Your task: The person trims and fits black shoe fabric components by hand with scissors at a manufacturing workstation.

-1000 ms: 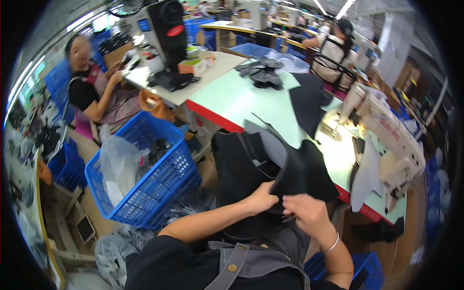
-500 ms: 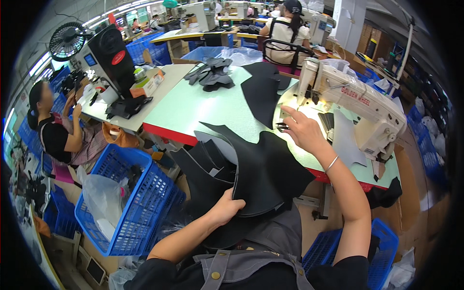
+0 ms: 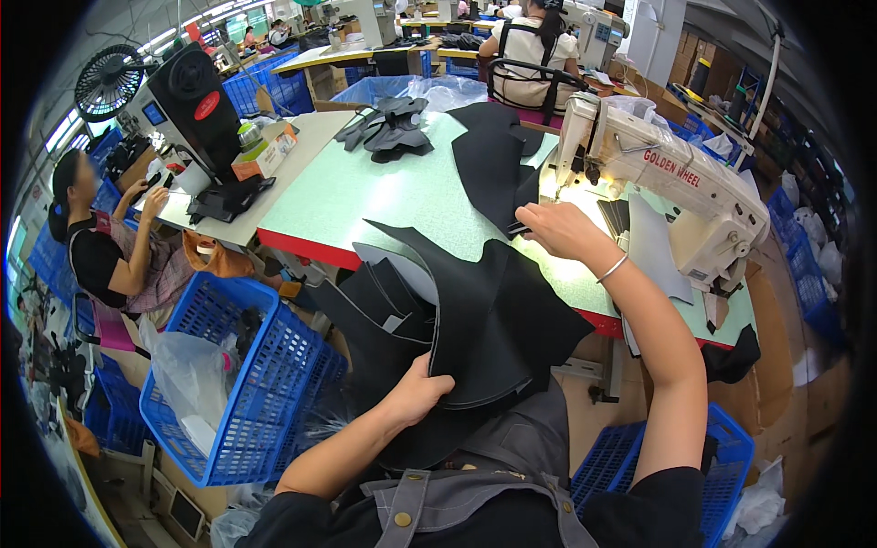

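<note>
My left hand [image 3: 422,391] is closed on the lower left edge of a bundle of curved black sheet pieces [image 3: 484,315]. These lie over my lap and lean against the table's front edge, several layers showing at their left side. Above the table, my right hand [image 3: 565,230] is closed, fingers bent and pinched round a small dark tool [image 3: 519,227], mostly hidden, whose exact kind I cannot make out. Just beyond these fingers lies a large black piece [image 3: 489,169]. The white sewing machine [image 3: 662,173] stands right of it, its lamp lighting the table around the needle.
The pale green tabletop [image 3: 343,187] has a red front edge. Dark cut pieces [image 3: 388,130] are heaped at its far side. A blue basket [image 3: 247,393] stands at my left, another blue basket [image 3: 722,457] at my lower right. A co-worker [image 3: 114,233] sits at the left.
My right hand has moved slightly left and down, its raised fingers now folded in around the small tool. My left hand keeps its hold on the black pieces. The view has shifted a little.
</note>
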The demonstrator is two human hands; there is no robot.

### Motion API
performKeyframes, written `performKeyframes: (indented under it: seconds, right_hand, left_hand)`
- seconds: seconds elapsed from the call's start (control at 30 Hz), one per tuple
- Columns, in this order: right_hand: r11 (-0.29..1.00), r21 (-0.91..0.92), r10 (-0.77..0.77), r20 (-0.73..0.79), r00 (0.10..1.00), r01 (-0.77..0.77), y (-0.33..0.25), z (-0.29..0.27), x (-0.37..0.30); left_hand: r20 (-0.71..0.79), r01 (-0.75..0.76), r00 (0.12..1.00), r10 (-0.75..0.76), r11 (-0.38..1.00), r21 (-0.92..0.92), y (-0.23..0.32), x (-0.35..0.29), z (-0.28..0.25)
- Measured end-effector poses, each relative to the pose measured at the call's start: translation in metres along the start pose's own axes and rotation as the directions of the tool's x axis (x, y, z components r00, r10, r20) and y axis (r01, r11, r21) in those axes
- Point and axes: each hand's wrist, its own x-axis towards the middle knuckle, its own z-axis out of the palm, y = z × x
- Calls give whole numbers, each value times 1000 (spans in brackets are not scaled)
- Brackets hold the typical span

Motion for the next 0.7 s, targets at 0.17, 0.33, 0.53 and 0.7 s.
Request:
performKeyframes:
  seconds: [0.17,0.33,0.53,0.7]
  right_hand:
    - [997,72,8,81,997,-14,1,6,-10]
    - [996,9,-94,31,995,94,-2,12,-9]
    - [993,82,-79,-63,995,84,-10,21,-4]
    - [992,114,-59,-7,998,59,-12,24,-1]
  left_hand:
    - [1,-40,999,40,999,4,-2,1,0]
    - [4,-19,1000,19,999,40,-3,2,-2]
    - [8,-16,1000,16,998,60,-3,2,-2]
    - [6,-21,1000,21,999,41,-2,3,-1]
